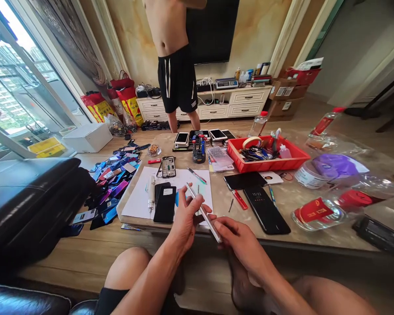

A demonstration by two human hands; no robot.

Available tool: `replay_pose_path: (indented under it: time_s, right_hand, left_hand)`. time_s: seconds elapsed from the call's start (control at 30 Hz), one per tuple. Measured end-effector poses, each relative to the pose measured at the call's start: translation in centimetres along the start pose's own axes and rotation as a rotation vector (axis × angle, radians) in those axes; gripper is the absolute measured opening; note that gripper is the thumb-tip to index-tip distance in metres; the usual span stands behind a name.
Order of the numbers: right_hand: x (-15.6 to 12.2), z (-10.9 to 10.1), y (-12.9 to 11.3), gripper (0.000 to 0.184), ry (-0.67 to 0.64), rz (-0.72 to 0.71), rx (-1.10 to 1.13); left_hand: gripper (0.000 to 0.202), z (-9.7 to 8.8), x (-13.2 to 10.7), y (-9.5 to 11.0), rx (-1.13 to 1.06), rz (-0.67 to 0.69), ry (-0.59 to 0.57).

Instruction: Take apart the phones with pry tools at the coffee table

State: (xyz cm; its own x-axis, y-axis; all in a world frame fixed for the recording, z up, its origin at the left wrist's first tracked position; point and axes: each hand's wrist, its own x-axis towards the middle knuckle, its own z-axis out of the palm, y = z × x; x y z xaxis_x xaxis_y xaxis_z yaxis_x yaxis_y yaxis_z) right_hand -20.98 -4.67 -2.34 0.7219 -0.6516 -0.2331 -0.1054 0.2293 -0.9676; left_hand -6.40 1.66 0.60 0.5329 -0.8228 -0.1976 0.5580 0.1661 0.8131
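Observation:
I hold a thin silver phone [202, 210] edge-on over the near edge of the low table [302, 199]. My left hand [187, 216] wraps its fingers around the phone's upper half. My right hand [239, 238] grips its lower end near my lap. Just behind my left hand lie a black phone panel [165, 203] and a white electric screwdriver [151, 197] on a white sheet of paper [136, 203]. A phone frame [168, 166] rests further back on the same sheet.
A red tray [265, 164] of tools, a black phone with a lit screen [265, 209], a row of phones [203, 136] and plastic bottles [318, 212] sit on the table. Phone parts [113, 181] litter the floor at left. Another person [175, 65] stands beyond the table.

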Motion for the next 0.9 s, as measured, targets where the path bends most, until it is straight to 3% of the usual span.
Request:
replay_pose_path:
  time_s: [0.1, 0.33, 0.6, 0.8, 0.9]
  right_hand:
    - [-0.1, -0.3, -0.4, 0.038, 0.005, -0.082, -0.255]
    - [-0.1, -0.6, -1.7, 0.032, -0.131, -0.115, -0.339]
    - [-0.1, -1.2, -1.2, 0.037, -0.202, -0.171, -0.39]
    - [0.1, -1.5, -1.1, 0.034, -0.132, -0.378, -0.495]
    - [0.0, -1.9, -1.4, 0.029, -0.119, -0.405, -0.523]
  left_hand:
    - [0.076, -1.0, 0.2, 0.0, 0.16, 0.052, 0.09]
    - [0.082, -1.8, 0.3, -0.6, 0.224, 0.068, 0.108]
    - [0.081, -1.7, 0.4, -1.3, 0.351, 0.086, 0.064]
    - [0.078, -1.5, -0.2, -1.2, 0.317, 0.062, -0.019]
    - [0.081, -1.6, -0.3, -1.2, 0.296, 0.089, -0.074]
